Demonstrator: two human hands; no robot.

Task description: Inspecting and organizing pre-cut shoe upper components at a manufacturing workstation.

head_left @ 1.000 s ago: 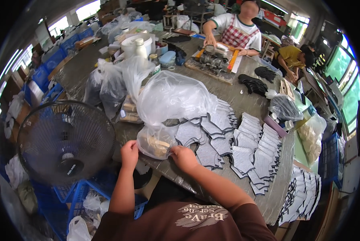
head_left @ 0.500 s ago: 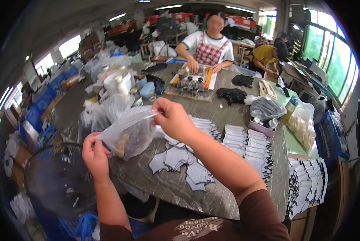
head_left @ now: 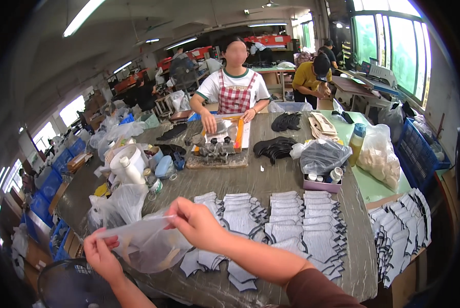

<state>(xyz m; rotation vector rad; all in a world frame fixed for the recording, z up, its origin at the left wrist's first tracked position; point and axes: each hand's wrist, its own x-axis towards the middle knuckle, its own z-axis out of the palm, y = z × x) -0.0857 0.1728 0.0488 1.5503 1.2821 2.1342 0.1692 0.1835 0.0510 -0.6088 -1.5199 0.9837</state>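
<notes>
A clear plastic bag (head_left: 150, 250) hangs over the near left part of the table, its upper edge stretched between my hands. My left hand (head_left: 102, 252) pinches one end of that edge, and my right hand (head_left: 195, 222) grips the other between thumb and fingers. Some tan and dark pieces show dimly through the film; their kind I cannot make out. Just beyond the bag is another filled clear bag (head_left: 121, 204). Grey fabric pieces with dark edges (head_left: 286, 233) lie in overlapping rows beside and beneath my right forearm.
Across the table a co-worker in a checked apron (head_left: 235, 95) handles a metal fixture (head_left: 219, 149). Black piece stacks (head_left: 276, 149) lie right of it. A white bucket (head_left: 127, 161) and bottles crowd the left. A box of small bottles (head_left: 322, 182) stands right; a fan (head_left: 68, 287) is low left.
The view has tilted upward, so my hands and the bag appear lower in the picture. Both hands still hold the bag, its edge now drawn straighter between them.
</notes>
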